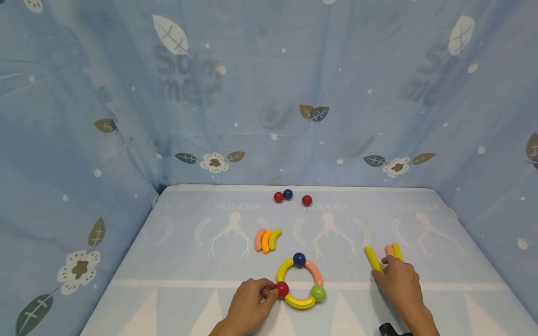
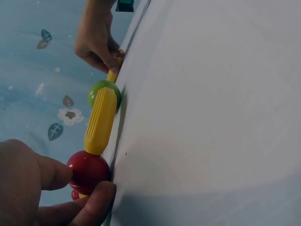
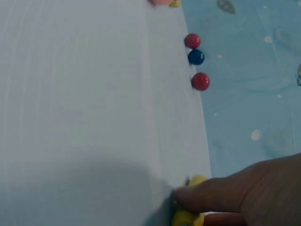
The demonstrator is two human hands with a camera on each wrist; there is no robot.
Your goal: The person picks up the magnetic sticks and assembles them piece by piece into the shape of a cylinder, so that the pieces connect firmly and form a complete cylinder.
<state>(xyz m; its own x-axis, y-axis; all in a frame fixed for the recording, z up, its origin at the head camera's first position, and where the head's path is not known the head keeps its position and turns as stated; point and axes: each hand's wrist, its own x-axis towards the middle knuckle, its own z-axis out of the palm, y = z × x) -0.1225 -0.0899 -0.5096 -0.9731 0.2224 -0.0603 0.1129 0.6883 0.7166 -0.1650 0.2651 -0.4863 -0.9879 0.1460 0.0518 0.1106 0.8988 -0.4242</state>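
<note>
My left hand (image 1: pixel 251 305) pinches a red ball (image 2: pixel 88 169) between thumb and fingers. That ball is part of a ring on the table: yellow curved pieces (image 1: pixel 300 303), a pink curved piece (image 1: pixel 314 271), a green ball (image 1: pixel 318 293) and a blue ball (image 1: pixel 299 259). At the right side, my right hand (image 1: pixel 397 282) holds a straight yellow stick (image 1: pixel 372 258) by its near end, thumb against it. Just beyond its fingers lie a pink stick (image 1: pixel 390 250) and another yellow stick (image 1: pixel 398 252), side by side. The fingertips are partly hidden in the head view.
Three short curved pieces, pink (image 1: pixel 259 240), orange (image 1: pixel 266 242) and yellow (image 1: pixel 275 239), lie together beyond the ring. Near the back edge sit two red balls (image 1: pixel 307 200) and a blue ball (image 1: pixel 287 194). Blue patterned cloth (image 1: pixel 269 93) surrounds the table. A dark object (image 1: pixel 388 329) shows beside the right wrist.
</note>
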